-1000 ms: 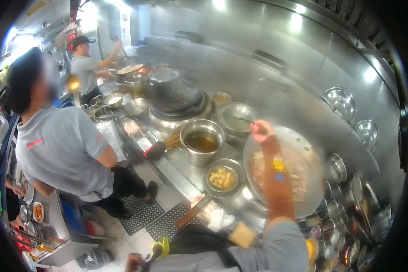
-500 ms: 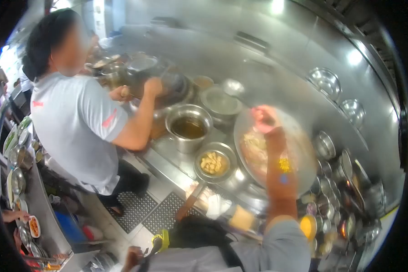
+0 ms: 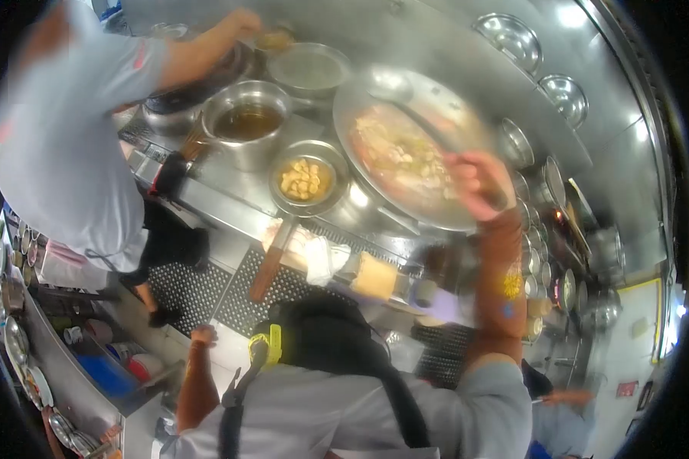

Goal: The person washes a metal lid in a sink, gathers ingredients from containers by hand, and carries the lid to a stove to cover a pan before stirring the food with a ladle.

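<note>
My right hand [image 3: 478, 183] is wrapped around the handle of a ladle [image 3: 419, 122] over a large wok [image 3: 360, 157]. The ladle's bowl lies toward the wok's far side. Inside the wok is a pale, steaming mix of food [image 3: 394, 149] with greenish pieces, blurred by motion. My left hand [image 3: 204, 334] hangs low at my side, away from the counter; its fingers look curled, and I see nothing in them.
Left of the wok, a strainer [image 3: 306, 206] with a wooden handle holds yellowish chunks. Behind it stand a pot [image 3: 275, 138] of brown liquid and a pot [image 3: 310, 65] of pale liquid. A co-worker [image 3: 69, 145] stands at left. Metal bowls [image 3: 509, 42] line the right wall.
My view has swung, so the wok and pots appear farther left and higher. My right hand now appears nearer the wok's right edge. The co-worker's arm reaches out over the stove.
</note>
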Action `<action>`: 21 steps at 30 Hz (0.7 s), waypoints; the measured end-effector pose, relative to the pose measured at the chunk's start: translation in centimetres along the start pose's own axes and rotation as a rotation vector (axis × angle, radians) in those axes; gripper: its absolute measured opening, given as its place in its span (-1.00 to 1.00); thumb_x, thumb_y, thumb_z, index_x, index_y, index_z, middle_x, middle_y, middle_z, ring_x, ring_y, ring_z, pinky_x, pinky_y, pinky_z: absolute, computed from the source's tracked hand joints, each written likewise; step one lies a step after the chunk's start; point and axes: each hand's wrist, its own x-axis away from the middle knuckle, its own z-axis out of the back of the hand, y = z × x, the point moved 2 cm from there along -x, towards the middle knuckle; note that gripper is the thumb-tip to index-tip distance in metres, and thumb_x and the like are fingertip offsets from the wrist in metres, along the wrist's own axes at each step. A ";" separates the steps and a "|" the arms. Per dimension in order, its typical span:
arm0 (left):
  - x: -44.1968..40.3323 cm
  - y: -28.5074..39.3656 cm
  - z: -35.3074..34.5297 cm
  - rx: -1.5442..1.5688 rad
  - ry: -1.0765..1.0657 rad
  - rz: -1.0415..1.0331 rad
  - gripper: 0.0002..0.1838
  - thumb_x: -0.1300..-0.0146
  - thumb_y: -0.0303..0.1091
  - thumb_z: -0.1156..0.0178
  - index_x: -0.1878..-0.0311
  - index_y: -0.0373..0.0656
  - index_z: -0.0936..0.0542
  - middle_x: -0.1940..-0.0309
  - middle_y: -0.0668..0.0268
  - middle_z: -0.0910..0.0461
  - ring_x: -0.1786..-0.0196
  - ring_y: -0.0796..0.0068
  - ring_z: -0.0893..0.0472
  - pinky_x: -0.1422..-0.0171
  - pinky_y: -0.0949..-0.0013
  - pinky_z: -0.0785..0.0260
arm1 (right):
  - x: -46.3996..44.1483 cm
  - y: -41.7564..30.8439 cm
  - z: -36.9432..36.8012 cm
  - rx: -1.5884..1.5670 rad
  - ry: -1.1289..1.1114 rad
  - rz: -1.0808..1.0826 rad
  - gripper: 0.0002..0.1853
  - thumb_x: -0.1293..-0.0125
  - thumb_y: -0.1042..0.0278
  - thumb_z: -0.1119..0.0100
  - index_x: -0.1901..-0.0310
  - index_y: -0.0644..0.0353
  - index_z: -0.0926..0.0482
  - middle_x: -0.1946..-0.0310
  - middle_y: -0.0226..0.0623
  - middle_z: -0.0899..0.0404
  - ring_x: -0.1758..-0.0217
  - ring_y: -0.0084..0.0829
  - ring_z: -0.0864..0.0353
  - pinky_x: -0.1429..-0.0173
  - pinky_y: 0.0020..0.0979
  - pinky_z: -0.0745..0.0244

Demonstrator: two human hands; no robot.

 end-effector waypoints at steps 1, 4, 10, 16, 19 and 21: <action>0.2 0.2 -1.3 -0.044 -0.005 -0.009 -0.77 -0.15 -0.19 -0.05 0.18 -0.07 -0.50 0.43 0.29 -0.55 0.41 0.34 -0.58 0.38 0.21 -0.43 | 1.8 0.5 -0.3 0.073 0.043 0.090 -0.80 -0.25 0.47 -0.05 0.15 0.42 -0.39 0.29 -0.21 -0.43 0.40 -0.61 -0.40 0.51 -0.67 -0.36; -4.3 -4.2 -2.5 -0.309 -0.147 -0.184 -0.86 0.03 -0.15 -0.16 0.42 0.06 -0.50 0.45 0.40 -0.49 0.35 0.40 -0.53 0.34 0.25 -0.40 | 4.0 0.5 2.4 0.184 0.151 -0.036 -0.79 -0.29 0.36 -0.02 0.21 0.37 -0.42 0.49 -0.39 -0.40 0.53 -0.64 -0.39 0.56 -0.69 -0.36; -1.6 -7.7 -7.5 -0.404 -0.299 -0.168 -0.86 0.19 -0.09 -0.25 0.58 0.18 -0.51 0.47 0.49 -0.45 0.26 0.44 -0.49 0.23 0.28 -0.40 | 7.1 -0.8 6.5 0.186 0.244 -0.044 -0.82 -0.28 0.32 -0.04 0.26 0.29 -0.43 0.57 -0.46 -0.40 0.69 -0.65 -0.35 0.74 -0.67 -0.26; -0.1 -11.7 -9.3 -0.449 -0.322 -0.359 -0.88 -0.19 -0.26 -0.04 0.37 -0.03 -0.53 0.53 0.38 -0.50 0.50 0.49 -0.50 0.45 0.28 -0.38 | 8.1 -1.8 12.0 0.110 0.078 -0.102 -0.83 -0.24 0.44 -0.05 0.18 0.30 -0.40 0.43 -0.31 -0.47 0.56 -0.59 -0.42 0.63 -0.62 -0.37; 3.3 -11.2 -10.8 -0.611 -0.151 -0.256 -0.88 -0.02 -0.14 -0.17 0.44 0.08 -0.54 0.46 0.43 -0.50 0.29 0.46 -0.51 0.26 0.31 -0.41 | 8.9 -0.4 11.5 0.154 0.099 -0.033 -0.84 -0.25 0.42 -0.04 0.20 0.31 -0.40 0.41 -0.31 -0.47 0.53 -0.59 -0.44 0.62 -0.61 -0.38; 5.1 -9.9 -11.4 -0.955 -0.165 -0.369 -0.86 0.06 -0.11 -0.24 0.46 0.12 -0.54 0.43 0.45 -0.48 0.22 0.46 -0.51 0.20 0.34 -0.41 | 8.7 -0.6 12.4 0.067 0.029 -0.102 -0.84 -0.25 0.42 -0.05 0.20 0.30 -0.40 0.40 -0.29 -0.48 0.53 -0.57 -0.45 0.61 -0.60 -0.38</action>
